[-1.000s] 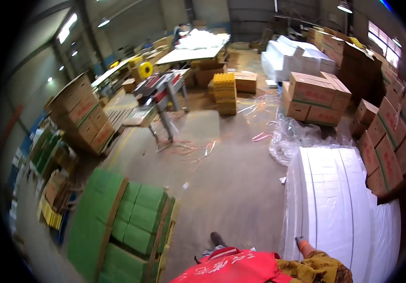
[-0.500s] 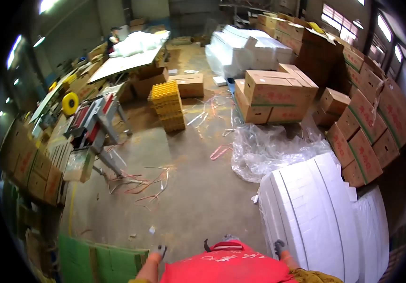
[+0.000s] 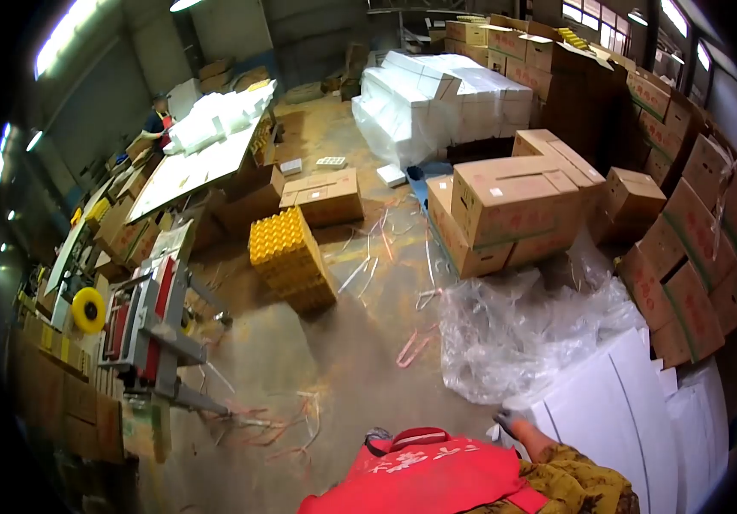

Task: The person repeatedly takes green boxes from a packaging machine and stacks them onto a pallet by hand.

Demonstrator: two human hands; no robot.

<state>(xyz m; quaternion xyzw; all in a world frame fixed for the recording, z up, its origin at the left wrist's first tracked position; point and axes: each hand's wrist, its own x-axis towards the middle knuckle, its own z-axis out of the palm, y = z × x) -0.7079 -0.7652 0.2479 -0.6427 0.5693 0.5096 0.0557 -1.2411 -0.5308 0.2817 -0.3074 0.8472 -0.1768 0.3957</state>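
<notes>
My right hand (image 3: pixel 511 422), in a dark glove, hangs beside the near edge of the white foam stack (image 3: pixel 604 420). Whether it touches the foam I cannot tell, and its fingers are too small and blurred to read. My left hand is out of view. The red apron (image 3: pixel 424 471) on my body fills the bottom middle, with a patterned sleeve (image 3: pixel 587 480) on the right arm. Just beyond the foam, crumpled clear plastic film (image 3: pixel 523 334) lies on the floor.
Ahead stand yellow egg trays (image 3: pixel 287 257) in a stack and cartons (image 3: pixel 514 197). A grey metal machine (image 3: pixel 158 325) is at left, cartons (image 3: pixel 686 283) at right. Loose straps (image 3: pixel 308 420) litter the floor. A person (image 3: pixel 158 120) stands by the far table (image 3: pixel 171 184).
My view has moved forward, so the egg trays, cartons and machine appear nearer. My left hand and the green stack at lower left have left the view.
</notes>
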